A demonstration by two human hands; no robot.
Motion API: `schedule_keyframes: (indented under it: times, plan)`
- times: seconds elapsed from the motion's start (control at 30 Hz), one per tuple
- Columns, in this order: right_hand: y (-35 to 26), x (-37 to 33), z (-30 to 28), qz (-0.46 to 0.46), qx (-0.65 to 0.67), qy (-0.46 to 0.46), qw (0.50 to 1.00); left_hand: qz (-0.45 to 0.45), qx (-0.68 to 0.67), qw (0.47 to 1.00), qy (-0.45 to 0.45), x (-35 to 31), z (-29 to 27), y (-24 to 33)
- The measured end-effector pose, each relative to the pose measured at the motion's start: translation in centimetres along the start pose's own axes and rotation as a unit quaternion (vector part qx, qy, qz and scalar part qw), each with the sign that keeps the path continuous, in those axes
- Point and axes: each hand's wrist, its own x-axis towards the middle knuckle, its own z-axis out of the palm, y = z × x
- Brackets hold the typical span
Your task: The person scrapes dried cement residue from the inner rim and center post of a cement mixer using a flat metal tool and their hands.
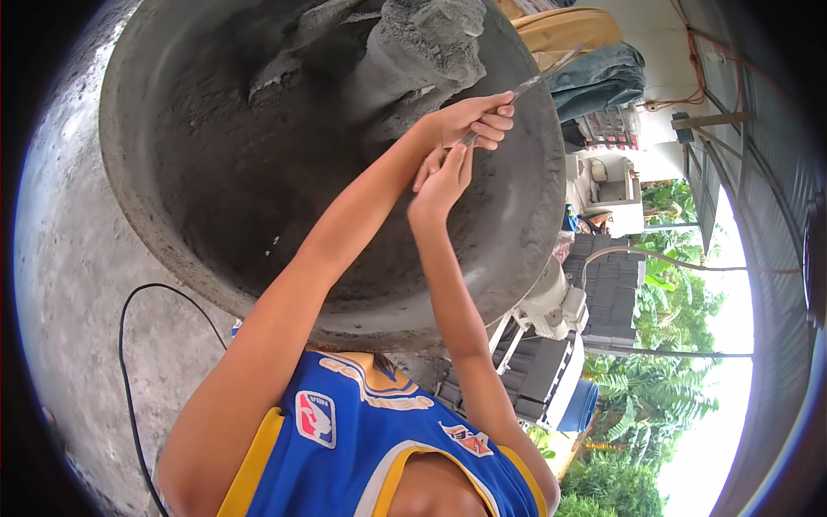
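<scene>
Both my hands are over a large round metal mixing pan [142, 185], closed around a thin metal bar [543, 76]. My left hand [472, 121] grips it higher up, fingers wrapped round it. My right hand [442, 183] holds the lower end just below, close against the left. The bar slants up and to the right, past the pan's rim. Dark grey powder [250, 164], like cement mix, covers the pan floor. Beyond my hands stands a thick central column [405, 65], caked with grey material. The bar's lower end is hidden by my fingers.
A black cable [127, 379] curves over the concrete floor [77, 241] at left. To the right are a pale motor [547, 302], stacked grey blocks [610, 289] and a blue container [579, 405]. Tan and dark cloths [599, 77] lie beyond the pan's right rim.
</scene>
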Motion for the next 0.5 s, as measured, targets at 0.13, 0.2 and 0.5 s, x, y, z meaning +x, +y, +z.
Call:
schedule_keyframes:
  times: [0.13, 0.2, 0.5]
  plan:
    - [0.4, 4.1, -2.1, 0.333, 0.129, -0.142, 0.923, 0.069, -0.035, 0.944, 0.321, -2.9, -6.0, 0.2]
    - [0.1, 3.3, -1.8, 0.317, 0.061, -0.147, 0.935, 0.065, -0.045, 0.945, 0.318, -3.1, -5.7, -0.7]
    - [-0.5, -1.1, 0.2, -0.022, 0.024, 0.008, 0.999, -0.032, 0.026, 0.999, -0.031, -0.2, 1.6, -0.2]
